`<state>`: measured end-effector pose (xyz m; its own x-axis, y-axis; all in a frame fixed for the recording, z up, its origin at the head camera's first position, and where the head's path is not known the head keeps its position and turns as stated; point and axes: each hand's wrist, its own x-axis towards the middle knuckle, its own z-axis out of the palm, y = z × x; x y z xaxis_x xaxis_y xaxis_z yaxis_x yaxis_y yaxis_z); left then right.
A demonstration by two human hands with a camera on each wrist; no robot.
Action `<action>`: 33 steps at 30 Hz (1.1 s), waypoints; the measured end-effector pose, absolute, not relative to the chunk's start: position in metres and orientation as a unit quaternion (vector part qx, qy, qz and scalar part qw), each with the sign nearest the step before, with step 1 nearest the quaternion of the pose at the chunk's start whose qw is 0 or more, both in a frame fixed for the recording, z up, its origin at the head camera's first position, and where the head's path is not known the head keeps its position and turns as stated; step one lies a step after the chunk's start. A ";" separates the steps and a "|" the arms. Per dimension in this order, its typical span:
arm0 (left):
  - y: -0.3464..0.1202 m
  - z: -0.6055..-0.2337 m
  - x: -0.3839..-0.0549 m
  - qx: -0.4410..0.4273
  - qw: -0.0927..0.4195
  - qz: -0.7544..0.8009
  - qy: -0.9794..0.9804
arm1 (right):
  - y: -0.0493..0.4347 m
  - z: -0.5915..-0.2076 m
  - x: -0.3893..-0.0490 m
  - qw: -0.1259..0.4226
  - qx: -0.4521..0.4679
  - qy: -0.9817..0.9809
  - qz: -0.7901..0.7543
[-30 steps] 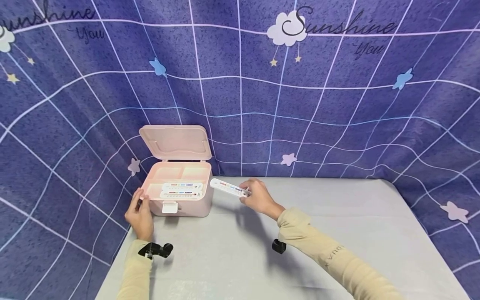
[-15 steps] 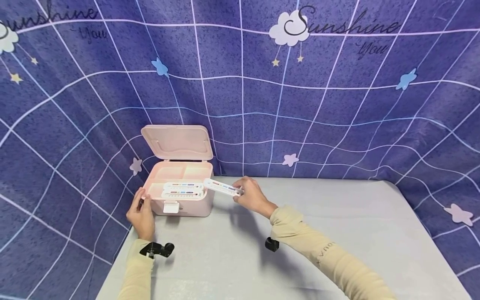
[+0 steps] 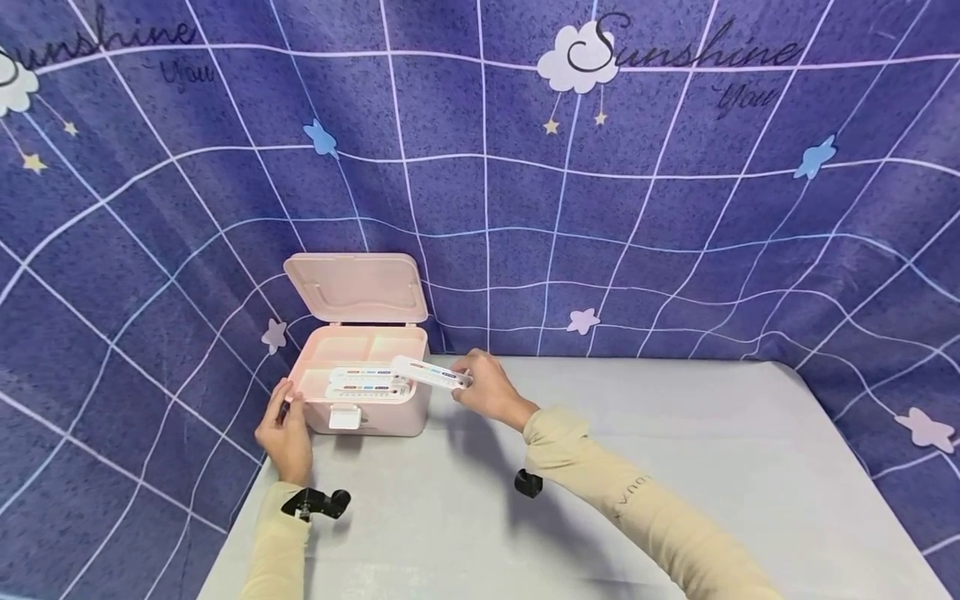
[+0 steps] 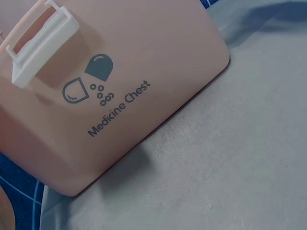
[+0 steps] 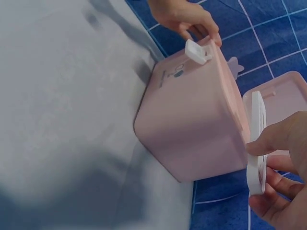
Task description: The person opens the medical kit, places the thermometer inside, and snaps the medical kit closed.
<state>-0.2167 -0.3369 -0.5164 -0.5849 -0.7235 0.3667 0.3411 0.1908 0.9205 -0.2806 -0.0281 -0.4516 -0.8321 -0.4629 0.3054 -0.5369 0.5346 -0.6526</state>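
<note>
A pink medicine chest (image 3: 401,415) stands at the left with its lid raised. My left hand (image 3: 287,437) grips its front left corner, fingertips at the rim. My right hand (image 3: 491,390) pinches one end of a flat white thermometer (image 3: 431,373) with coloured marks. The thermometer's far end overlaps the chest's right rim in the head view. Two similar white thermometers (image 3: 367,390) lie side by side in the front compartment. In the right wrist view, thumb and fingers hold the thermometer (image 5: 256,143) from both sides. The left wrist view shows the chest's lettered front (image 4: 158,72).
The chest's tray has two back compartments (image 3: 337,344) behind the front one. A white latch (image 3: 345,417) hangs at its front. Grey cloth covers the table (image 3: 637,467), and a blue patterned curtain (image 3: 525,208) rises behind it. Black camera mounts (image 3: 318,503) sit on both wrists.
My right hand has moved left with the thermometer, from beside the chest to its right rim. The left hand stays at the chest's corner.
</note>
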 end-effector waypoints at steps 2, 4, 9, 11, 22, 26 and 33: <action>-0.336 -0.517 -0.217 0.148 0.432 -0.622 -0.636 | -0.030 -0.451 -0.281 0.046 0.285 -0.874 0.391; -0.336 -0.518 -0.218 0.147 0.434 -0.621 -0.636 | -0.032 -0.451 -0.282 0.048 0.283 -0.875 0.390; -0.338 -0.517 -0.220 0.140 0.438 -0.626 -0.630 | -0.040 -0.451 -0.285 0.050 0.279 -0.877 0.388; -0.339 -0.518 -0.220 0.139 0.441 -0.630 -0.624 | -0.043 -0.450 -0.286 0.048 0.279 -0.877 0.387; -0.334 -0.515 -0.221 0.142 0.433 -0.615 -0.643 | -0.060 -0.445 -0.291 0.036 0.293 -0.875 0.384; -0.335 -0.512 -0.221 0.140 0.435 -0.609 -0.648 | -0.069 -0.443 -0.291 0.036 0.297 -0.869 0.395; -0.337 -0.517 -0.217 0.139 0.438 -0.612 -0.644 | -0.089 -0.445 -0.288 0.031 0.298 -0.875 0.380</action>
<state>-0.2169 -0.3370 -0.5165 -0.5779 -0.7147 0.3939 0.3566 0.2130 0.9097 -0.2881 -0.0889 -0.4447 -0.8205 -0.4979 0.2808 -0.5452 0.5338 -0.6464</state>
